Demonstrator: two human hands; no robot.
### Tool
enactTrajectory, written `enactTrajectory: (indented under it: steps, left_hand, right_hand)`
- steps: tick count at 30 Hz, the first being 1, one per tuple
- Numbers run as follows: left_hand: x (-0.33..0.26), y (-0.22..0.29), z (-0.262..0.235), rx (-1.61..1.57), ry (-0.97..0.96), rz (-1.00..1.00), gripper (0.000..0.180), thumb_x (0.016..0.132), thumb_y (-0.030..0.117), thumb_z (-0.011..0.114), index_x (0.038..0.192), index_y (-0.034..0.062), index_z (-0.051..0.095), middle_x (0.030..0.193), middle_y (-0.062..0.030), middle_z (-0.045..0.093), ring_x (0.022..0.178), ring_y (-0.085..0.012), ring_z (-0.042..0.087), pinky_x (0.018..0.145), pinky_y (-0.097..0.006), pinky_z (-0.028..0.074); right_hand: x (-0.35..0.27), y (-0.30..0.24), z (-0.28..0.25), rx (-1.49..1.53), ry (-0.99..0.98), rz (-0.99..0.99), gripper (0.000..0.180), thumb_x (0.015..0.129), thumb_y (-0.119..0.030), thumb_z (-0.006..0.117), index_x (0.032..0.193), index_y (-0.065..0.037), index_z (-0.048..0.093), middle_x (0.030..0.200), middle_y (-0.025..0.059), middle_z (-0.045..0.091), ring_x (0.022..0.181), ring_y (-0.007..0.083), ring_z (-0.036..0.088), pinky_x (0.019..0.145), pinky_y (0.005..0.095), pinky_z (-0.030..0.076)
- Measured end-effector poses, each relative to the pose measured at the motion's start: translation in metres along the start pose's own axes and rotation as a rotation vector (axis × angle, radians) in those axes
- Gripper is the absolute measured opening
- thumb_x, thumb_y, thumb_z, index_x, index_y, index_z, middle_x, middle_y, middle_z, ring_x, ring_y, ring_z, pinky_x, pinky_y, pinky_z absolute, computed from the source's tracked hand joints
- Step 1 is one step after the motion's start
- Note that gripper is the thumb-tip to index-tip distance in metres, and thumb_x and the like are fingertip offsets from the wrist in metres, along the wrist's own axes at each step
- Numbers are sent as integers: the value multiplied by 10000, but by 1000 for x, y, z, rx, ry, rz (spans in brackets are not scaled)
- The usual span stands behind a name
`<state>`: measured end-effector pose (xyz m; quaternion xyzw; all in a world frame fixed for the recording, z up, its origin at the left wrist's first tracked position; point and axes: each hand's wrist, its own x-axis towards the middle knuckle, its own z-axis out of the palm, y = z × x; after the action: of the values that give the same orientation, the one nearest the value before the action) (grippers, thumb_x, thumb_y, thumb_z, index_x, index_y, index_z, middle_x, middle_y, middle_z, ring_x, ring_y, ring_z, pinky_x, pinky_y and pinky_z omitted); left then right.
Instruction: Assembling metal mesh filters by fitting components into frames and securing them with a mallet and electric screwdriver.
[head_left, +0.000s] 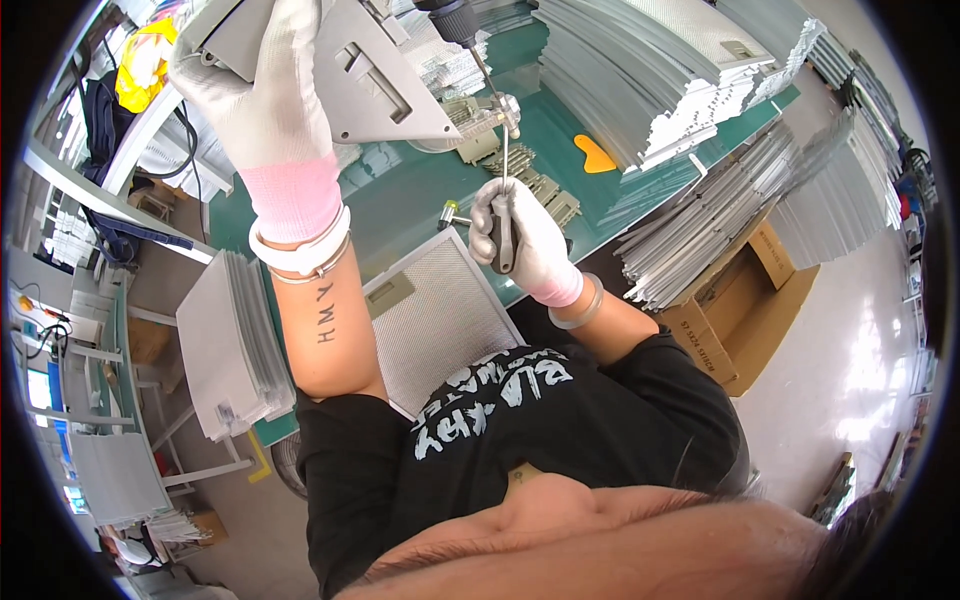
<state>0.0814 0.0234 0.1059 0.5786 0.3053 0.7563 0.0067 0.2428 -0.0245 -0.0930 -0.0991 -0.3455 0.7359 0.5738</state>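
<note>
In a white glove with a pink cuff, my left hand (270, 100) grips a grey housing (355, 75) with a slotted, angled side plate, tilted above the bench. My gloved right hand (530, 240) is closed round the dark handle of a screwdriver (504, 235), its shaft pointing away from me. By the shaft's far end is a small metallic part (509, 112); whether they touch I cannot tell. A black power screwdriver (455, 22) hangs above, its bit pointing down. Close to my right hand lies a small hammer (450, 213) with a green-yellow head.
Beige fittings (535, 185) and a yellow piece (594, 155) lie on the green bench (395, 195). Tall stacks of grey panels (640, 75) stand at the far right. A mesh panel (450, 300) leans before me, more panels (230, 340) stand left, and an open cardboard box (735, 335) sits right.
</note>
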Motion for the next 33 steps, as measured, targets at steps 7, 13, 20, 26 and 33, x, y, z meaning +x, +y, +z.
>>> enactTrajectory:
  steps: [7, 13, 20, 26, 33]
  left_hand:
    - [10, -29, -40, 682, -199, 552, 408, 955, 35, 533, 1351, 69, 622, 1362, -150, 499, 1304, -287, 480, 1149, -362, 345]
    - [12, -33, -41, 522, -240, 332, 452, 944, 12, 491, 1379, 79, 595, 1370, -148, 532, 1322, -306, 461, 1174, -375, 323]
    - [12, -26, -42, 823, -277, 676, 475, 922, 29, 512, 1392, 56, 576, 1364, -115, 586, 1332, -304, 457, 1188, -406, 298]
    - [16, -33, -47, 899, -318, 708, 493, 909, 32, 515, 1398, 53, 570, 1356, -91, 611, 1348, -315, 452, 1218, -427, 221]
    - [11, -33, -37, 490, -278, 380, 424, 964, 13, 510, 1374, 70, 600, 1406, -121, 519, 1340, -286, 479, 1197, -397, 305]
  right_hand:
    - [2, -28, -8, -1124, -144, -152, 228, 1027, -169, 427, 1064, 1, 574, 877, 113, 590, 724, 172, 588, 669, 322, 496]
    - [-9, -17, -11, -933, -55, -213, 202, 1005, -98, 414, 1067, 6, 575, 804, 66, 577, 653, 127, 550, 631, 271, 457]
    - [-4, -20, -4, -469, 117, 33, 208, 1033, -137, 377, 1095, -25, 541, 758, 18, 522, 602, 90, 478, 546, 241, 403]
    - [-6, -19, 10, -173, 69, 21, 204, 1038, -152, 379, 1094, -28, 532, 768, 41, 513, 597, 116, 477, 547, 245, 405]
    - [-3, -21, -11, -539, 61, 84, 192, 1030, -144, 430, 1081, -21, 569, 770, 59, 560, 661, 143, 539, 603, 282, 454]
